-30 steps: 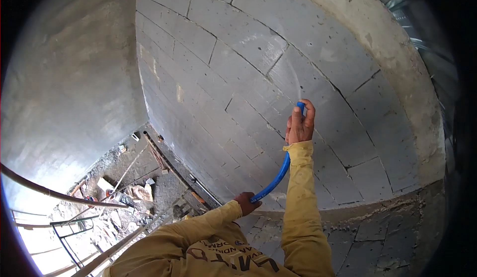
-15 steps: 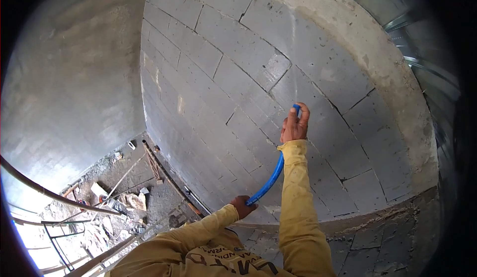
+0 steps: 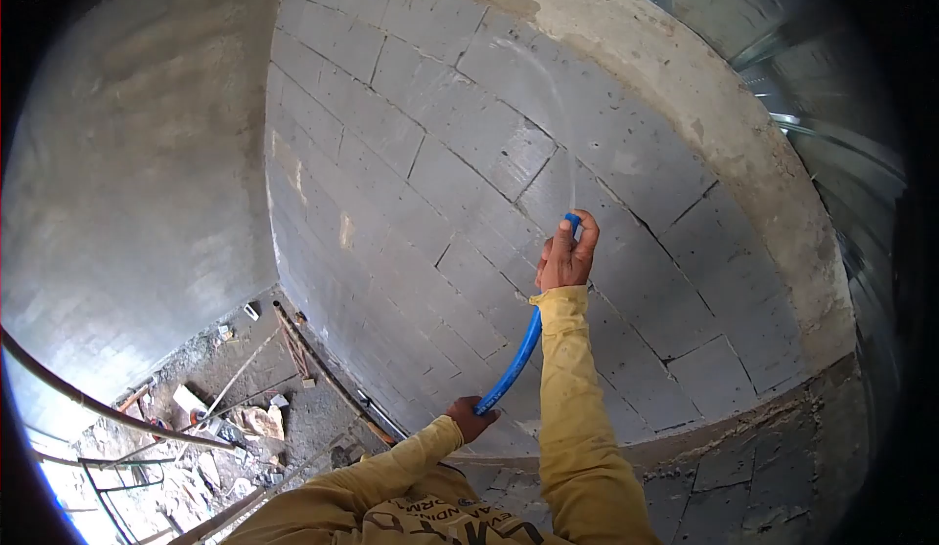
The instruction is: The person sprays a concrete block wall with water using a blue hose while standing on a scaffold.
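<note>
A blue hose (image 3: 515, 357) curves up between my two hands in front of a grey block wall (image 3: 411, 183). My right hand (image 3: 565, 254) is closed around it near its open end, thumb and fingers up at the tip. Out of that end a thin stream of water (image 3: 567, 124) arcs upward and to the left over the blocks. Lower down, my left hand (image 3: 471, 419) grips the hose near my body. Both forearms are in yellow sleeves. A lighter, wet-looking patch (image 3: 523, 160) shows on one block left of the stream.
Smooth plastered wall (image 3: 147, 173) stands at the left, meeting the blocks in a corner. Far below, the floor (image 3: 323, 413) holds scattered debris, poles and a metal frame (image 3: 122, 486). A curved dark pole (image 3: 108, 403) crosses the lower left. Concrete (image 3: 675, 46) borders the blocks.
The water stream now bends to the left at its top, where before it rose nearly straight. My right hand has shifted slightly left and down in view; both hands keep hold of the hose.
</note>
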The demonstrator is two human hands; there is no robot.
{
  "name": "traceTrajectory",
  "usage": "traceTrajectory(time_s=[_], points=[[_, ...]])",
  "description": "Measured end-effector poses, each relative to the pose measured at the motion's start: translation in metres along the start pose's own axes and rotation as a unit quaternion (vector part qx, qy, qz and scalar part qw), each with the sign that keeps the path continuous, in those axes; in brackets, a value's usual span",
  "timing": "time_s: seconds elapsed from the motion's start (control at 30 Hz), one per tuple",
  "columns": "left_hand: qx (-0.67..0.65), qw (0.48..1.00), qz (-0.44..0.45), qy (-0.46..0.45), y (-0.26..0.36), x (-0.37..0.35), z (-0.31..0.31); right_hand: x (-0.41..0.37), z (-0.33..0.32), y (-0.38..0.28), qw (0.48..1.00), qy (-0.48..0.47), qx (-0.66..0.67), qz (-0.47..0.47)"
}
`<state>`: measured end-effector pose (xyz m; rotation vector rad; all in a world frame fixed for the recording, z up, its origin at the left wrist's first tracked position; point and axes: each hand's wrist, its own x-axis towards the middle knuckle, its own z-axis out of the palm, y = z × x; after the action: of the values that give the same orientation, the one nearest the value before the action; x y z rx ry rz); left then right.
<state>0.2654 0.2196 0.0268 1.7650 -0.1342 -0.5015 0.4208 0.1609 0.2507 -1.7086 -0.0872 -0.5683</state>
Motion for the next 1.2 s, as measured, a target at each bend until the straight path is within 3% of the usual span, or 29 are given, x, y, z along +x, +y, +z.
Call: traceTrajectory(time_s=[0.27,0.47,0.6,0.97,1.2], points=[[-0.003,1.000,0.014,-0.014,0.003,-0.005,-0.002,0.003,-0.016,0.004,0.999,0.047,-0.020,-0.010],[0.050,0.996,0.030,-0.064,0.001,-0.009,0.008,-0.003,-0.030,0.005,0.995,-0.014,-0.060,0.078],[0.050,0.996,0.035,-0.069,-0.002,-0.011,0.014,0.008,-0.041,0.042,0.987,-0.006,-0.158,0.020],[0.004,1.000,0.012,0.005,-0.010,-0.010,0.003,-0.011,0.014,0.002,0.997,-0.047,-0.057,0.012],[0.003,1.000,0.003,-0.004,-0.018,-0.006,-0.006,-0.010,0.034,0.017,0.998,-0.053,-0.006,-0.027]])
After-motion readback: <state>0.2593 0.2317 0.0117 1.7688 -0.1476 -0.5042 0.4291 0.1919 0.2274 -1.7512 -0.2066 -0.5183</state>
